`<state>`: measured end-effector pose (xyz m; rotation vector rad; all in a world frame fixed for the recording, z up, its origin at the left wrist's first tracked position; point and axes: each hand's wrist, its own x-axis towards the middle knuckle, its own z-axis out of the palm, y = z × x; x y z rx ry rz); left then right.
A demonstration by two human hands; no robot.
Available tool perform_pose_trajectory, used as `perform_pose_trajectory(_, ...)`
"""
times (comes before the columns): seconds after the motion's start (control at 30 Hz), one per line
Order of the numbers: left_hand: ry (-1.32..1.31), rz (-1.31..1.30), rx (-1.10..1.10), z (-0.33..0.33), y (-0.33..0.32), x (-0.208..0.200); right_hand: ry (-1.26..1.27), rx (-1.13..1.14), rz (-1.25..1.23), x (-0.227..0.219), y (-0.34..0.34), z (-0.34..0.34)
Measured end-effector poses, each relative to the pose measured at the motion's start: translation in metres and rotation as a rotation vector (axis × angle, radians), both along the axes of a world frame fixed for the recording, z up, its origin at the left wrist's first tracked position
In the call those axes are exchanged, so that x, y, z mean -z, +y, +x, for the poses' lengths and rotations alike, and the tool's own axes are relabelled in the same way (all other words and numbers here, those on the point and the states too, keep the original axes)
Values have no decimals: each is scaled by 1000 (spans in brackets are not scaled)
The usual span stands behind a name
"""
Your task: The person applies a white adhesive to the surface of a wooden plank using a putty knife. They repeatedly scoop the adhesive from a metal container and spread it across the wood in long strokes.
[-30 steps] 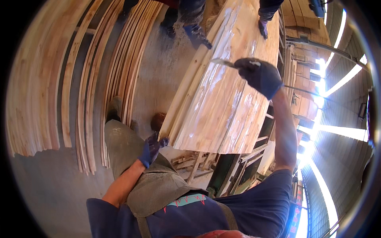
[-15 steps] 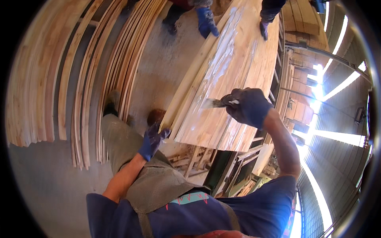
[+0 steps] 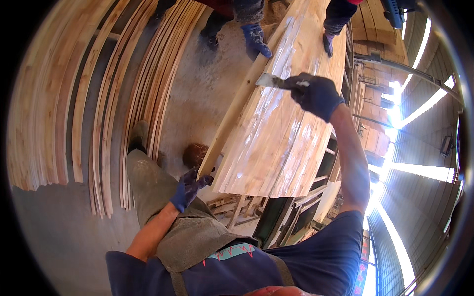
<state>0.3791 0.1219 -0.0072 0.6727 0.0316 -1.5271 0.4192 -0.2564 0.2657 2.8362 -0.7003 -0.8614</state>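
The person's right hand (image 3: 316, 96), in a dark glove, has its fingers closed around the handle of a flat scraper (image 3: 269, 80). The blade is above the white paste (image 3: 266, 106) on the row of boards (image 3: 291, 138); whether it touches, one cannot tell. The left hand (image 3: 187, 188) grips the near end of a narrow board (image 3: 230, 123), which lies along the left side of this row. At the far end, a co-worker's blue-gloved hand (image 3: 256, 42) rests on the narrow board.

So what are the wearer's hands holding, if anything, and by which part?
Right hand: a flat-bladed tool, by its handle end. Left hand: a narrow wooden board, by its near end.
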Motion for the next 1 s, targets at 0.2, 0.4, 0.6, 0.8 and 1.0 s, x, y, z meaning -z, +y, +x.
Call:
perform_pose_trajectory(0.2,119,-37,-20,-2,1,12,350,-143,-290,0,8,49)
perform_pose_trajectory(0.4,-78,54,123,-5,-5,19,283,-179,-331,6,-78,72)
perform_pose_trajectory(0.6,-252,77,189,0,-8,16,326,-79,-441,11,-155,91)
perform_pose_trajectory(0.8,-549,99,465,40,-21,-10,63,-74,-386,15,-254,74)
perform_pose_trajectory(1.0,-644,31,472,35,-23,0,-20,-116,-301,55,-330,30)
